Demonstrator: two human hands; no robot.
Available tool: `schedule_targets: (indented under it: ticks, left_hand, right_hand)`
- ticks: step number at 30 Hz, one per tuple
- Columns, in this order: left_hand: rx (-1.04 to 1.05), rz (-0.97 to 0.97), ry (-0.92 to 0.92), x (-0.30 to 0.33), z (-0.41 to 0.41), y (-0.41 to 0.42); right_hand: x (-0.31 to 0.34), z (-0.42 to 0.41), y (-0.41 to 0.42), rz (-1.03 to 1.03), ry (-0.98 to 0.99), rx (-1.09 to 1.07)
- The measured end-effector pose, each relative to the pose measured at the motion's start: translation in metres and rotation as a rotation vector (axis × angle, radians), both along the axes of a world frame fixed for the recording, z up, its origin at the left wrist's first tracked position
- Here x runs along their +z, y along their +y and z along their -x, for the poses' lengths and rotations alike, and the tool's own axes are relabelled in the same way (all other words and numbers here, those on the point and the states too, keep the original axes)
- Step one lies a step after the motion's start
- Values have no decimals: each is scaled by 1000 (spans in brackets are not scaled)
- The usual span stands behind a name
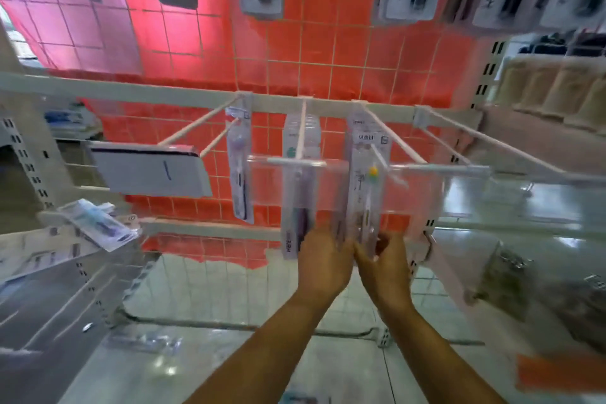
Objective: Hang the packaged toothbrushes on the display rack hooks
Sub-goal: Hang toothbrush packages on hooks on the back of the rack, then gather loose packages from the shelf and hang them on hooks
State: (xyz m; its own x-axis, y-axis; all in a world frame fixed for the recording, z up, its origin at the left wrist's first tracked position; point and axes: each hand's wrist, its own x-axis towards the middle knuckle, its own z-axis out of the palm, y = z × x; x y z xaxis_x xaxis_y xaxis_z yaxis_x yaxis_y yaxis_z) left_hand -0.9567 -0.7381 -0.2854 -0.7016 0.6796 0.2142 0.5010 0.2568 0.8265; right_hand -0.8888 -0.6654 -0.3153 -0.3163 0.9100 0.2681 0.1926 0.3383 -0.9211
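The left hand (323, 259) and the right hand (385, 264) meet at the lower end of a clear toothbrush pack (367, 180). The right-hand fingers (382, 244) curl around the pack's bottom edge. The left hand presses against the same lower end from the other side; motion blur prevents confirming whether its fingers wrap the pack or only steady it.

The pack hangs upright with its top on the third hook (392, 133) from the left end of the white crossbar (164, 94). Whether the hang hole is fully seated on the hook cannot be determined.

Just beside it, on the centre hook (301, 131), hangs a second pack (296, 187). Further toward the left end hangs a purple toothbrush pack (240, 171). A clear price-label strip (295, 162) crosses the front tips of the centre hooks. A flat white box (151, 169) sits on the leftmost hooks. Loose packs (98, 223) lie on the shelf (49, 272) at the left edge of the rack.

Handling assessment: the pack appears light, a thin blister on a stiff card, smooth and liable to flex or swing. Hold by the card edges near the bottom for guidance, and near the hang hole when threading onto a hook. Avoid squeezing the blister.
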Motion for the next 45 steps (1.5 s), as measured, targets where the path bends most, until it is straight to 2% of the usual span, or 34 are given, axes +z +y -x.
schedule_targets:
  ticks: [3,6,18,28,36,45]
  left_hand:
    - [-3,312,-86,-10,-7,-20]
    - [-11,414,-217,-4,-14,-51]
    - [82,429,-225,101,13,-210]
    - [219,478,-315,136,61,-270]
    - [238,522,-283,131,100,-287]
    - [224,640,-151,89,184,-332]
  right_hand:
    - [-4,-14,-24,118,-221,-208]
    - [7,-30,-58,227,-341,-197]
    - [122,-3,-216,200,-523,330]
    - [162,62,-251,180,-629,621]
    - [153,104,-261,188,-635,702]
    - [110,160,-284,238,-677,609]
